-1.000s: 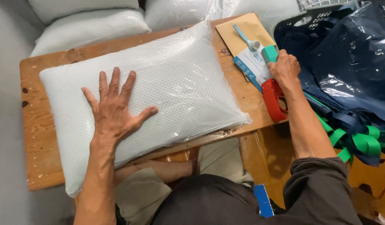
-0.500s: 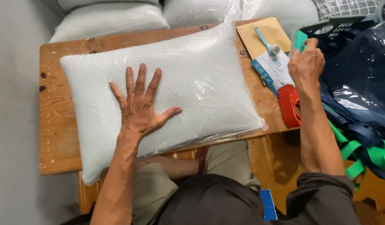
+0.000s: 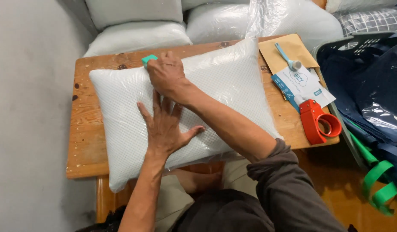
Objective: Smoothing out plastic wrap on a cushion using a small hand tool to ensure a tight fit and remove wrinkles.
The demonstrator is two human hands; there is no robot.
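A wooden surface (image 3: 84, 141) carries a large white pillow (image 3: 232, 81) sealed in clear plastic, which lies slantwise across most of the top and hangs over the near edge. Beyond the pillow, off the far edge, more bagged white pillows (image 3: 138, 36) are stacked. To the right of the pillow stands a basket of dark blue bags (image 3: 374, 86) with green straps. Between the pillow and that basket lie a brown envelope (image 3: 288, 49), a printed white and blue card (image 3: 303, 83) and a red tape dispenser (image 3: 320, 122). The left hand (image 3: 166, 129) lies flat on the middle of the pillow, fingers spread open, pressing down. The right hand (image 3: 166, 77) crosses over it to the pillow's far left corner, fingers closed around a small teal block (image 3: 148, 59) held against the plastic.
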